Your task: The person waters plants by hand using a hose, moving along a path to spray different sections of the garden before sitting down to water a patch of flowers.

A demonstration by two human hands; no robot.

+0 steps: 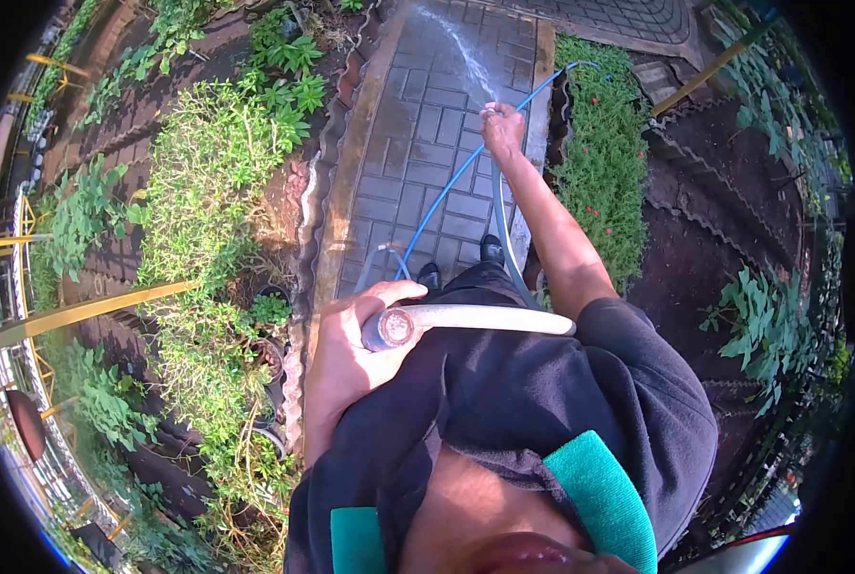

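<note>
My left hand is at chest height, its fingers wrapped round a short grey cylinder with a rough brownish round end. A whitish curved bar extends from it across my dark shirt. My right hand is stretched forward over the paving, closed round the end of a pale hose. Water sprays from that end, forward and to the left. A blue hose crosses the path diagonally, passing close to my right hand; whether they touch cannot be made out.
My dark shoes stand on the grey paved path. Leafy plants line the left side, with pots beside a corrugated edging. A low green bed borders the right side. Yellow poles cross the left.
</note>
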